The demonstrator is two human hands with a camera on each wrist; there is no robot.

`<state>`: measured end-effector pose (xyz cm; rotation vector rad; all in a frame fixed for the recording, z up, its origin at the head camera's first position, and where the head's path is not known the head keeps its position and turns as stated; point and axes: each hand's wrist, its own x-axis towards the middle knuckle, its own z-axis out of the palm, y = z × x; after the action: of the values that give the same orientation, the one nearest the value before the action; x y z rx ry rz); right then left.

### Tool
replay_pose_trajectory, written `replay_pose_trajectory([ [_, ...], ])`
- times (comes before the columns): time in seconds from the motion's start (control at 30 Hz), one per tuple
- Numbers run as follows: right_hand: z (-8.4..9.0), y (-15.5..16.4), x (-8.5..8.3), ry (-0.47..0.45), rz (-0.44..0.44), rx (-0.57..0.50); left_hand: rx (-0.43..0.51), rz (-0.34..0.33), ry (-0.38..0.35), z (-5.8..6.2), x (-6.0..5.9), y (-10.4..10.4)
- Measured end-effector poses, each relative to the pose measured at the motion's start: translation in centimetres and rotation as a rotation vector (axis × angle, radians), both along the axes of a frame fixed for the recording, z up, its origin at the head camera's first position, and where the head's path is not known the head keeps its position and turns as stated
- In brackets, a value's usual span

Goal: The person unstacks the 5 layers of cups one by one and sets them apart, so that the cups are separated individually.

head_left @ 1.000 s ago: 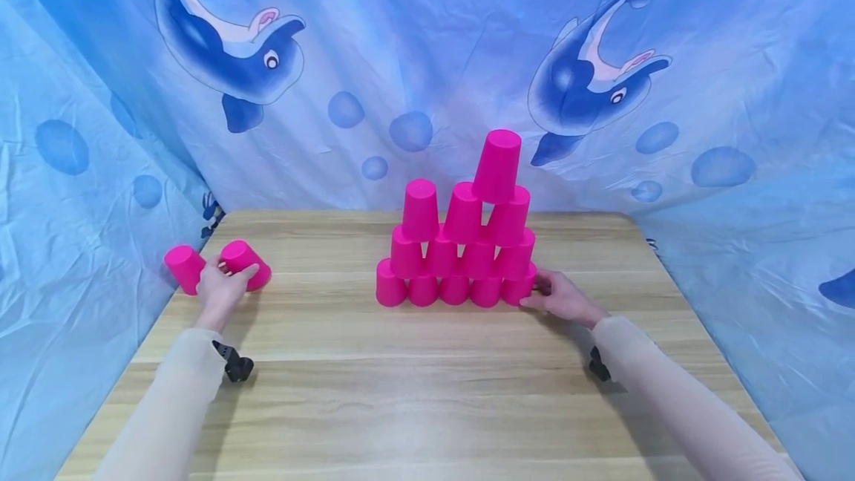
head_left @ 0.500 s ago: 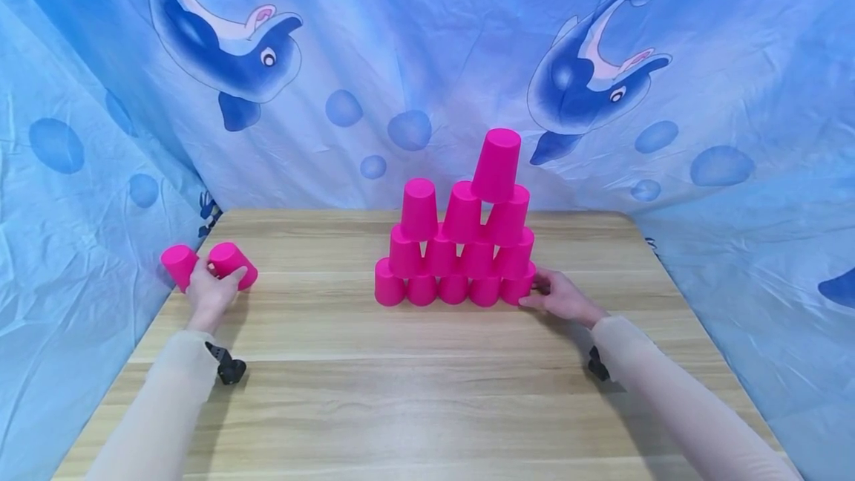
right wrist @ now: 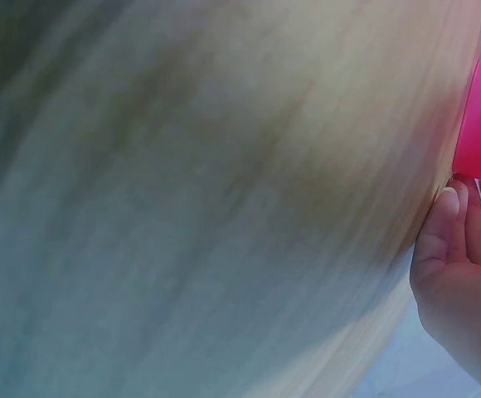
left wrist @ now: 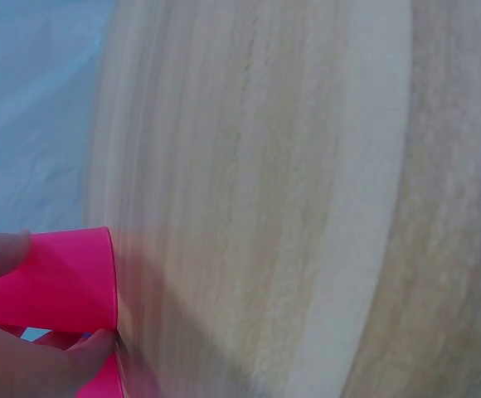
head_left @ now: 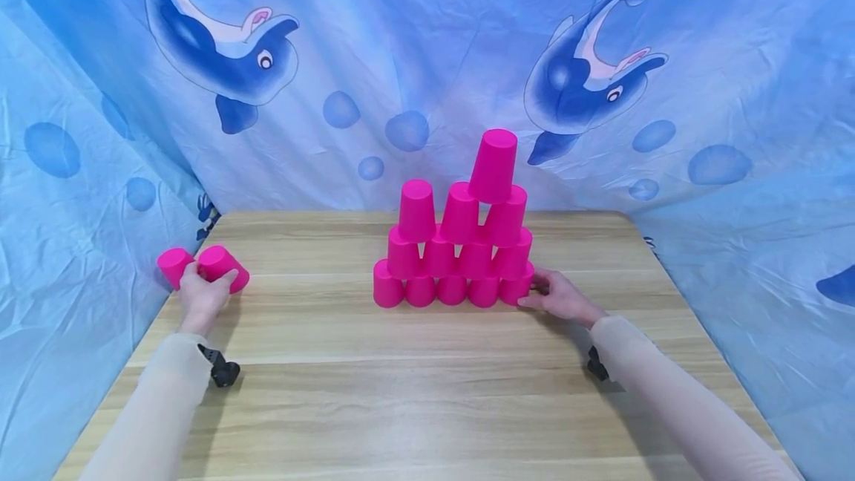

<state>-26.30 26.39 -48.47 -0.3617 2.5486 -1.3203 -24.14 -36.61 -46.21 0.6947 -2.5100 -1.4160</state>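
Note:
At the table's left side my left hand (head_left: 202,295) pinches an upside-down pink cup (head_left: 225,271), thumb on one side and fingers on the other. The left wrist view shows this cup (left wrist: 54,282) with its rim down at the tabletop. A second pink cup (head_left: 175,267) stands just left of it, by those fingers. Right of the middle rises a stack of upside-down pink cups in tiers, with one top cup (head_left: 494,167) set toward the right. My right hand (head_left: 561,297) rests its fingertips against the bottom right cup (head_left: 513,289); in the right wrist view they meet its rim.
The wooden table (head_left: 401,392) ends at the left right beside the second cup. Behind it hangs a blue curtain (head_left: 427,43) printed with dolphins. The third tier has a separate left cup (head_left: 417,211), with a gap before its neighbours.
My left hand has slid the pinched cup to the left, closer to the second cup, which has shifted slightly left. The right hand and the stack stay in place.

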Motion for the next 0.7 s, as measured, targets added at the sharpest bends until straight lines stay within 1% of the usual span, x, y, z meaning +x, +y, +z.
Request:
replay_pose_trajectory([
  [0.2, 0.0, -0.1, 0.0, -0.012, -0.025, 0.01, -0.01, -0.006, 0.001, -0.2, -0.2, -0.4],
  [0.47, 0.2, -0.3, 0.1, 0.013, 0.007, 0.016, -0.046, 0.012, -0.005, -0.1, -0.1, -0.5],
  [0.57, 0.2, -0.3, 0.0, 0.019, 0.006, 0.017, -0.056, 0.02, -0.001, 0.3, -0.1, -0.4],
  [0.63, 0.1, -0.3, 0.0, 0.021, 0.006, 0.013, -0.082, 0.031, 0.013, 0.9, -0.1, -0.3],
  [0.7, 0.1, -0.2, 0.0, 0.018, 0.004, 0.01, -0.114, 0.046, 0.043, 1.7, -0.1, -0.2],
])
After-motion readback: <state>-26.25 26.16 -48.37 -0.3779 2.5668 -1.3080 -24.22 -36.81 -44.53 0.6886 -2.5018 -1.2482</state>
